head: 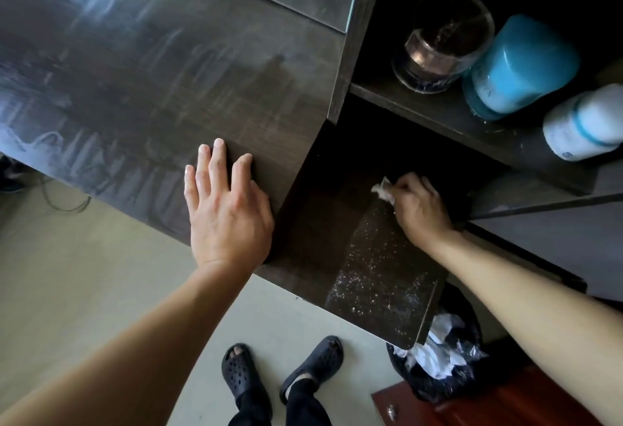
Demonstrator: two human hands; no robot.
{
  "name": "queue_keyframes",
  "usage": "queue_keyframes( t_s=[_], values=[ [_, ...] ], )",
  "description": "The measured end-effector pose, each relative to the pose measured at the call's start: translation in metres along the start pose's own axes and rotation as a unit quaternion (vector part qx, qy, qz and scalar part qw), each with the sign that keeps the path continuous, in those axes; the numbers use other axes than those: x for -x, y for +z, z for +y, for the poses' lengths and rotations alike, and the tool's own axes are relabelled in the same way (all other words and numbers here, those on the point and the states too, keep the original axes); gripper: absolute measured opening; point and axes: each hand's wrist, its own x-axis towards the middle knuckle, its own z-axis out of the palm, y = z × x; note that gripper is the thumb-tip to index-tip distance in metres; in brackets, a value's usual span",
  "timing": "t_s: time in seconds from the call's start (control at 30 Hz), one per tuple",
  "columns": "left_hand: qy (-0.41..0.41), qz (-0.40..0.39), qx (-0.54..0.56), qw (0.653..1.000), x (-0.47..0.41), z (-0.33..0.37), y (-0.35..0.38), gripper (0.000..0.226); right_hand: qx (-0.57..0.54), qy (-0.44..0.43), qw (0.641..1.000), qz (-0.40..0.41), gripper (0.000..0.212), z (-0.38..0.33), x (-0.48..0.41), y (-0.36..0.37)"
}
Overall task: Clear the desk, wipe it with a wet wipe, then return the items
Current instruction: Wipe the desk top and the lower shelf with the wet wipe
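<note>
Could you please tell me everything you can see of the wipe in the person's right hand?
The wet wipe is a small white sheet, crumpled into a wad. The right hand pinches it in closed fingers, so only a wrinkled end shows past the fingertips. It sits low in the dark shelf compartment beside the desk, at or just above the speckled surface; contact cannot be confirmed.

Dark brown streaked desk (141, 64); white wipe (382, 191); blue container (521, 64).

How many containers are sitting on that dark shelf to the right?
3, in a row on the dark wooden shelf: a clear plastic jar at the left, a blue plastic container in the middle, and a white bottle with a blue band at the right edge. More may sit beyond the frame.
</note>
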Motion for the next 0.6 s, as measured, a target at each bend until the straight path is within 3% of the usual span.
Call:
queue_keyframes(
  t_s=[0.1, 0.17, 0.27, 0.37, 0.5, 0.6],
  values=[
    [0.0, 0.001, 0.003, 1.0, -0.001, 0.0, 0.0, 0.043, -0.064, -0.004, 0.998, -0.026, 0.017, 0.012, -0.003, -0.005],
    [0.001, 0.001, 0.003, 1.0, -0.001, -0.001, 0.0, 0.041, -0.105, 0.08, 0.991, 0.024, 0.019, 0.024, -0.03, -0.01],
    [0.002, 0.002, 0.002, 1.0, -0.001, -0.002, 0.0, 0.041, -0.045, 0.149, 0.987, 0.037, 0.03, 0.031, -0.049, -0.003],
    [0.001, 0.0, 0.004, 1.0, -0.001, -0.001, -0.001, 0.042, -0.047, 0.1, 0.994, 0.004, 0.021, 0.002, -0.009, 0.004],
    [-0.003, -0.001, 0.008, 1.0, -0.001, 0.001, -0.001, 0.039, -0.094, -0.047, 0.992, -0.071, 0.025, -0.033, 0.054, -0.002],
    [-0.003, -0.002, 0.007, 1.0, -0.002, 0.001, -0.001, 0.039, -0.128, 0.033, 0.991, -0.012, 0.021, -0.019, 0.021, -0.01]
  ],
)
